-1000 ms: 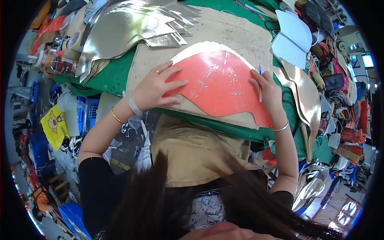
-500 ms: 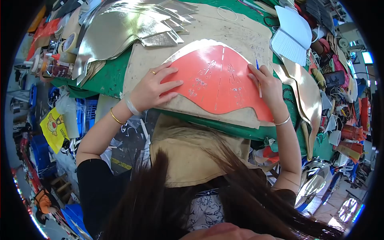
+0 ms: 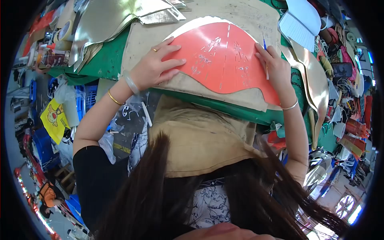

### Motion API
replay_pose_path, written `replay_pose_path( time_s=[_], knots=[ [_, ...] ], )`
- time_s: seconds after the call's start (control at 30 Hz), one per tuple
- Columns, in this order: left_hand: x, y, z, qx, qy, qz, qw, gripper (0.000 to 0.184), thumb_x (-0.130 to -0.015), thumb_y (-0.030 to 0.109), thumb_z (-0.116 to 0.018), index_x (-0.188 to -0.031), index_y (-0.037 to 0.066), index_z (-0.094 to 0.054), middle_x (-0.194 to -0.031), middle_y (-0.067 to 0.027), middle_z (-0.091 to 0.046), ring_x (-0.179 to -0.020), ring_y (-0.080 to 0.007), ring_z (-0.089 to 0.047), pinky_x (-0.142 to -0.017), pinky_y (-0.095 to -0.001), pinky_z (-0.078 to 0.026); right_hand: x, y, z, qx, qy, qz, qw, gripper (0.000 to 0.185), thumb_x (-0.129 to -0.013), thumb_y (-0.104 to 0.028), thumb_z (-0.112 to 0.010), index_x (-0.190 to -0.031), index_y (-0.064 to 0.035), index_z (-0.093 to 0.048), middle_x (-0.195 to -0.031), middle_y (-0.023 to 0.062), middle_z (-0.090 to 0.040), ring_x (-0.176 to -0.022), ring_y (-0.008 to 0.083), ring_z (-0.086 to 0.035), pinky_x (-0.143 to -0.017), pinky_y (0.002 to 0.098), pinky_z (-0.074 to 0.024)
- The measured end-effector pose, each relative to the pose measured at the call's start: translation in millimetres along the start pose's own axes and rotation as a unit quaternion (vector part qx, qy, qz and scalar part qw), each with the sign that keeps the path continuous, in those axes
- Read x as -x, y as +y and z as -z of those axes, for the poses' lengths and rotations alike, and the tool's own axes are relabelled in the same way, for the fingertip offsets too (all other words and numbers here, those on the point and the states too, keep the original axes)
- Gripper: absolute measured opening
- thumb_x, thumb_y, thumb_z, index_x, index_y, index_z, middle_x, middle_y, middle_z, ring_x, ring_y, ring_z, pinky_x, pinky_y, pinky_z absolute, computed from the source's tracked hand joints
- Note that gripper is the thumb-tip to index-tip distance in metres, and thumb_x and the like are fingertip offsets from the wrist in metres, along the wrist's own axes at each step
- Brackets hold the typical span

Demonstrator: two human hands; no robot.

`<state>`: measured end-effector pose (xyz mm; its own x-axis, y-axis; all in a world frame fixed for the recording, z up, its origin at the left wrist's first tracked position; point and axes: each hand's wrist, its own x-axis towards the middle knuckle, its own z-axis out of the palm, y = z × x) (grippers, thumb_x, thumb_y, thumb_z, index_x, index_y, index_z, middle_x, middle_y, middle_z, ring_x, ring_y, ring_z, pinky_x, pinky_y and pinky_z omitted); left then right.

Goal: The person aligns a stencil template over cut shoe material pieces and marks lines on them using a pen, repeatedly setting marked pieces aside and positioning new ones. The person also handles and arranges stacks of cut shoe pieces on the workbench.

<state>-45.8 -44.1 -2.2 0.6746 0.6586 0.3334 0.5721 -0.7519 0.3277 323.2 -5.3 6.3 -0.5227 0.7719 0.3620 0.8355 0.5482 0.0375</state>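
Note:
A red curved template [image 3: 216, 60] with small slots and markings lies on a shiny pale sheet [image 3: 191, 25], whose edge shows along the top. Both rest on a brown board [image 3: 140, 44]. Spread fingers of my left hand [image 3: 154, 66] press on the template's left edge. At the right edge, my right hand [image 3: 276, 70] holds a thin pen [image 3: 267, 70] between its fingers, with the fingertips against the template.
Shiny gold pieces [image 3: 108, 20] are stacked at the upper left, beside tape rolls [image 3: 65, 31] and a jar [image 3: 56, 58]. More gold pieces [image 3: 314, 80] lie at the right, below an open notebook [image 3: 300, 24]. Green cloth [image 3: 108, 60] covers the table.
The view has tilted, so the table sits higher in the picture. Both hands keep their places at the template's edges, and the pen stays in my right hand.

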Motion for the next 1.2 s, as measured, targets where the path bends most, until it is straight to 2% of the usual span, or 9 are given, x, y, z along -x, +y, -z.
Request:
replay_pose_path(
  time_s=[0.07,0.37,0.47,0.57,0.6,0.7,0.73,1.03,1.2],
  knots=[
    [-0.3,0.4,0.4,-0.004,0.004,-0.002,1.000,0.031,-0.077,0.016,-0.070,-0.108,0.015,-0.067,-0.126,-0.0121,-0.053,-0.125,-0.0354,-0.045,-0.100,-0.0415,-0.042,1.2,1.5,-1.3,0.030,0.010,0.014,0.999,0.024,-0.089,-0.027,-0.060,-0.111,-0.0164,-0.062,-0.079,0.0014,-0.052,-0.047,0.0171,-0.055,-0.042,0.0293,-0.0421],
    [1.5,2.5,-1.6,-0.014,0.013,-0.006,1.000,0.027,-0.077,0.015,-0.070,-0.104,0.014,-0.068,-0.124,-0.0119,-0.054,-0.124,-0.0349,-0.046,-0.099,-0.0406,-0.042,1.0,-3.6,5.2,0.018,-0.030,-0.022,0.999,0.028,-0.088,-0.018,-0.060,-0.116,-0.0160,-0.062,-0.083,0.0040,-0.054,-0.056,0.0231,-0.054,-0.050,0.0332,-0.0449],
    [-1.4,2.4,-0.9,-0.018,0.020,-0.010,1.000,0.026,-0.077,0.015,-0.070,-0.104,0.014,-0.068,-0.124,-0.0121,-0.054,-0.123,-0.0350,-0.046,-0.099,-0.0404,-0.043,-4.6,-6.3,18.6,-0.017,0.067,0.010,0.998,0.024,-0.090,-0.014,-0.060,-0.113,-0.0105,-0.064,-0.086,0.0050,-0.060,-0.062,0.0198,-0.057,-0.059,0.0301,-0.0471],
    [-1.4,4.2,-1.0,-0.021,0.018,-0.009,1.000,0.026,-0.077,0.015,-0.070,-0.104,0.013,-0.068,-0.123,-0.0124,-0.054,-0.124,-0.0351,-0.046,-0.099,-0.0404,-0.043,8.0,-20.4,14.1,-0.401,0.077,-0.078,0.909,0.025,-0.091,-0.019,-0.059,-0.111,-0.0068,-0.065,-0.081,0.0053,-0.063,-0.062,0.0239,-0.059,-0.060,0.0304,-0.0487],
    [-1.7,4.5,-0.5,-0.024,0.015,-0.008,1.000,0.026,-0.077,0.015,-0.070,-0.104,0.013,-0.068,-0.123,-0.0125,-0.054,-0.124,-0.0351,-0.046,-0.099,-0.0405,-0.043,9.4,-30.7,24.4,-0.387,0.028,-0.131,0.912,0.020,-0.090,-0.020,-0.061,-0.100,-0.0029,-0.066,-0.073,0.0105,-0.064,-0.062,0.0239,-0.060,-0.060,0.0296,-0.0483],
    [-2.2,5.4,0.0,-0.029,0.007,-0.006,1.000,0.027,-0.077,0.014,-0.071,-0.104,0.013,-0.068,-0.123,-0.0126,-0.054,-0.124,-0.0352,-0.046,-0.099,-0.0406,-0.043,18.3,-37.6,19.6,-0.331,-0.004,-0.174,0.927,0.020,-0.090,-0.022,-0.062,-0.094,-0.0020,-0.064,-0.067,0.0125,-0.061,-0.060,0.0242,-0.060,-0.058,0.0307,-0.0472],
    [-2.7,5.5,-0.1,-0.030,0.007,-0.007,0.999,0.027,-0.077,0.014,-0.071,-0.104,0.013,-0.068,-0.123,-0.0126,-0.054,-0.124,-0.0352,-0.046,-0.099,-0.0405,-0.043,17.2,-39.7,18.1,-0.348,0.035,-0.160,0.923,0.021,-0.090,-0.023,-0.061,-0.088,-0.0023,-0.062,-0.065,0.0134,-0.060,-0.059,0.0249,-0.060,-0.056,0.0323,-0.0462],
    [-2.1,5.2,-0.1,-0.028,0.006,-0.005,1.000,0.029,-0.076,0.013,-0.072,-0.104,0.013,-0.068,-0.123,-0.0125,-0.054,-0.126,-0.0353,-0.044,-0.100,-0.0404,-0.042,15.6,-43.7,21.3,-0.305,0.031,-0.088,0.948,0.018,-0.088,-0.021,-0.063,-0.086,-0.0035,-0.062,-0.065,0.0116,-0.061,-0.060,0.0260,-0.060,-0.056,0.0340,-0.0468],
    [-2.4,5.3,-0.1,-0.022,0.005,-0.004,1.000,0.029,-0.076,0.013,-0.072,-0.104,0.013,-0.068,-0.123,-0.0127,-0.054,-0.126,-0.0354,-0.044,-0.100,-0.0407,-0.042,14.7,-46.8,24.8,-0.324,0.020,-0.112,0.939,0.016,-0.087,-0.019,-0.064,-0.085,-0.0026,-0.062,-0.066,0.0116,-0.061,-0.059,0.0246,-0.060,-0.056,0.0331,-0.0472]
  ],
)
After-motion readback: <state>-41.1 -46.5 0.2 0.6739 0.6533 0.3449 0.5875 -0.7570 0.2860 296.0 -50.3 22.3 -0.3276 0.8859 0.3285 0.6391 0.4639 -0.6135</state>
